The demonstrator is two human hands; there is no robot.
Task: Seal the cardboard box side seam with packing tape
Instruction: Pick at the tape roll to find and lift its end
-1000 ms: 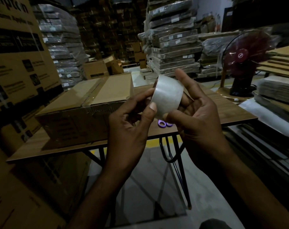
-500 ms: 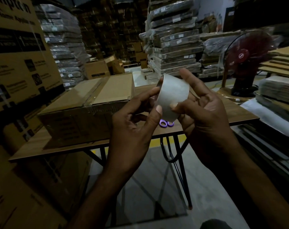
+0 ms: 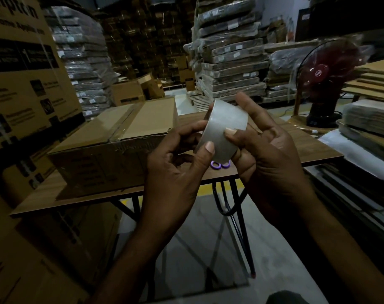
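Both hands grip the tape roll (image 3: 224,130) above the worktop (image 3: 296,148): left hand (image 3: 175,172) and right hand (image 3: 270,159) curl round it. The cardboard box (image 3: 112,150) lies to the left.

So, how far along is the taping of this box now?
Done: the cardboard box looks taped along its top seam. In hand: the left hand and right hand both hold the tape roll, thumbs on its outer face, apparently finding the end. Left: no strip is pulled out yet, so the side seam is not yet taped.
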